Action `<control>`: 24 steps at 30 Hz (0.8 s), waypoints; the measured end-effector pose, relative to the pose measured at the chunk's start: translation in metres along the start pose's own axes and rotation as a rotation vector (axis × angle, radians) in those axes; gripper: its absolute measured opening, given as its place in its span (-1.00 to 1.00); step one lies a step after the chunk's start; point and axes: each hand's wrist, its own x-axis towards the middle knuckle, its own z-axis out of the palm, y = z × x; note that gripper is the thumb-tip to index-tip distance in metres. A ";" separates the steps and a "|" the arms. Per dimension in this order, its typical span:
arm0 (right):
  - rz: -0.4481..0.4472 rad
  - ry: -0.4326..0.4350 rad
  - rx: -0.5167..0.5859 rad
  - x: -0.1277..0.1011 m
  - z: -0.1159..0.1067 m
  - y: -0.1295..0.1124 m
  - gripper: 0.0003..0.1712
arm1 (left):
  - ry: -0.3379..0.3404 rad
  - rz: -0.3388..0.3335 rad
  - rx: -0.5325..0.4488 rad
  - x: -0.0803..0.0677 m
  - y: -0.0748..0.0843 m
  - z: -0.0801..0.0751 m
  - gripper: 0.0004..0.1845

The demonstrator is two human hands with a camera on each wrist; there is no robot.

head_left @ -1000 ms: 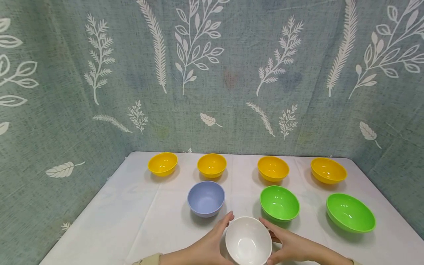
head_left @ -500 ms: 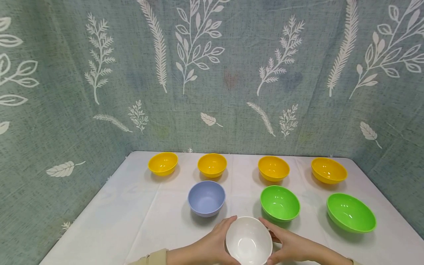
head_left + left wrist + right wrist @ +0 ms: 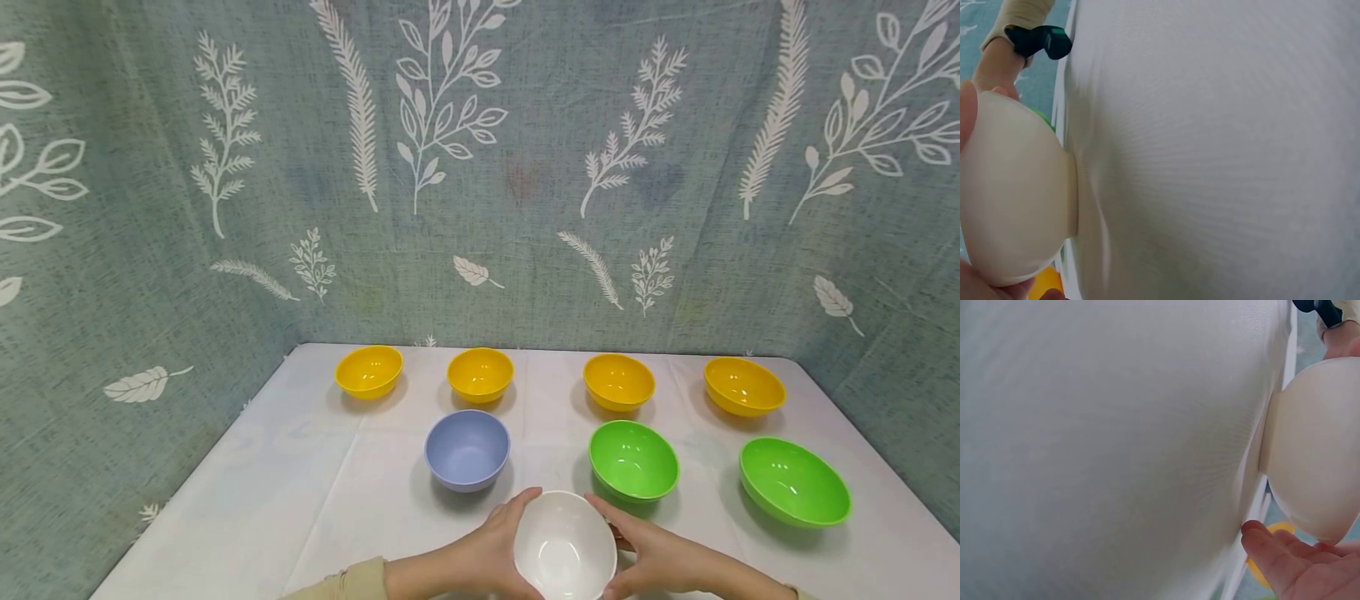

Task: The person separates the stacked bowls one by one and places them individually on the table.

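A white bowl (image 3: 564,546) stands upright at the front of the table, its inside facing up. Around its left side my left hand (image 3: 491,546) curves, thumb toward the near rim and fingers toward the far rim. My right hand (image 3: 660,557) holds the opposite side with thumb and fingers spread along the wall. In the left wrist view the bowl's foot ring (image 3: 1071,195) is right at the cloth. The right wrist view shows right-hand fingers (image 3: 1279,559) against the bowl's wall. Just beyond are a blue bowl (image 3: 467,450) and a green bowl (image 3: 633,460).
Another green bowl (image 3: 795,482) sits at the right. Along the back edge stand several yellow bowls, among them a far-left yellow bowl (image 3: 369,372) and a far-right yellow bowl (image 3: 744,387). Patterned cloth (image 3: 517,275) hangs behind the white-covered table (image 3: 300,492).
My left hand has moved right, closing the gap to the white bowl and gripping its side. The bowl has shifted very slightly right. My right hand stays almost still.
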 end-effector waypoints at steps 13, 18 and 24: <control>-0.054 0.001 0.013 0.001 0.001 0.000 0.17 | 0.030 0.020 0.011 0.000 -0.001 0.003 0.21; -0.052 -0.002 0.010 0.001 0.000 0.001 0.16 | 0.043 0.011 -0.030 -0.001 0.000 0.004 0.21; -0.020 -0.018 0.052 0.001 0.000 0.001 0.15 | 0.034 -0.007 -0.060 -0.001 0.000 0.004 0.22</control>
